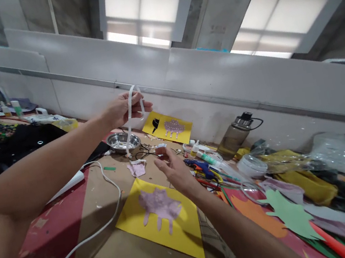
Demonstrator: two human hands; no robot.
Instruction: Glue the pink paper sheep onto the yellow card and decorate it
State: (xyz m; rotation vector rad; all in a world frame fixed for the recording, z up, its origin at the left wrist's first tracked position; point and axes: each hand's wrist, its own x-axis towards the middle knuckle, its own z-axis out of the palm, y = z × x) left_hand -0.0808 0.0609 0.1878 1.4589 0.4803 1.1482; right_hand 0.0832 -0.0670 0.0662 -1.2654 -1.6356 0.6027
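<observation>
My left hand (133, 105) is raised over the back of the work area, its fingers closed on a narrow white strip (130, 114). The strip loops over the fingers and hangs down past a shiny metal bowl (123, 141). Lower and to the right is my right hand (177, 170), thumb and fingers apart, near a small whitish item (161, 146) and thin black cords (144, 150). In front of me lies a yellow sheet (130, 214) bearing a purple cloth shape (161, 206) with drips. A purple scrap (137, 169) lies behind it.
A second yellow sheet (186, 132) with a decorated purple shape leans at the wall. To the right are a bottle (235, 135), scissors (201, 168), tape roll (251, 166), and green paper cutouts (290, 210). A white cable (109, 222) crosses the cardboard (98, 257).
</observation>
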